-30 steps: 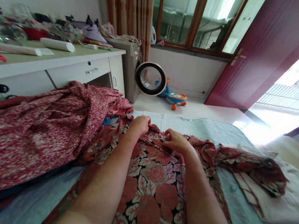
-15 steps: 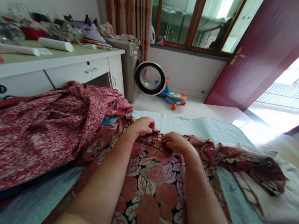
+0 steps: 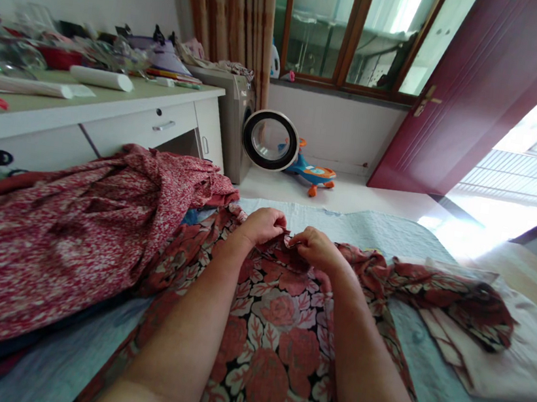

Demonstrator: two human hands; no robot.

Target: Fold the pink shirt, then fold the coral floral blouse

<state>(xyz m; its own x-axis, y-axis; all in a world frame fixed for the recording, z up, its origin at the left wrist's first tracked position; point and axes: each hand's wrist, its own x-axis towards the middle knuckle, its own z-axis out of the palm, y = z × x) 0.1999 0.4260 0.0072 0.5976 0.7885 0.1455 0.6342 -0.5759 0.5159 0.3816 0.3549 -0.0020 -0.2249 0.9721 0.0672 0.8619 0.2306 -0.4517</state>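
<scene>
left hand (image 3: 264,225) and right hand (image 3: 316,247), both nearly closed, pinch the bunched far end of a rust-and-black floral fabric garment (image 3: 273,347) near the far edge of a pale blue cloth sheet (image 3: 373,229); folded cream cloth (image 3: 518,366) lies toward its right edge.

The bottom edge crops the flowered garment (image 3: 278,314); what the left hand (image 3: 264,225) and right hand (image 3: 315,245) pinch is too small to tell. The washer door (image 3: 270,140) partly hides a toy car (image 3: 316,174). Clutter (image 3: 13,55) on the counter (image 3: 138,95) is blurred.
</scene>
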